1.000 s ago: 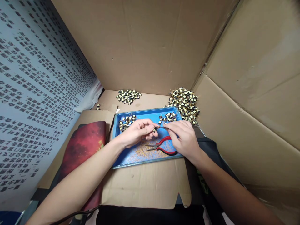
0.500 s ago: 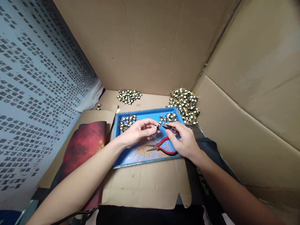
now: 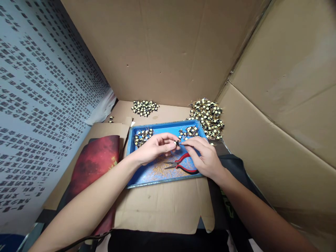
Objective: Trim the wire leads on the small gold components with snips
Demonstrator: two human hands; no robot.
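Observation:
My left hand (image 3: 161, 147) pinches a small coil (image 3: 176, 143), a black bobbin with pale yellow wrapping, between thumb and fingers above a blue tray (image 3: 147, 182). Close on its right, my right hand (image 3: 203, 152) is closed, thumb and fingertips drawn together right beside the coil. The dark pointed tool that showed in this hand earlier is now almost wholly hidden by the fingers. Red-handled long-nose pliers (image 3: 181, 164) lie in the tray below both hands, their jaws toward the left. Cut bits of copper-coloured wire (image 3: 160, 169) are scattered around them.
More coils sit in the tray's left corner (image 3: 143, 135) and right corner (image 3: 190, 131). Behind it are a smaller coil pile (image 3: 145, 108) and a larger one (image 3: 208, 117) with wires. Cardboard walls (image 3: 168, 52) stand behind and right; a red patterned cloth (image 3: 94, 164) lies left.
My right hand has turned slightly and its fingers have closed nearer the coil, covering the dark tool. My left hand keeps its place with the coil.

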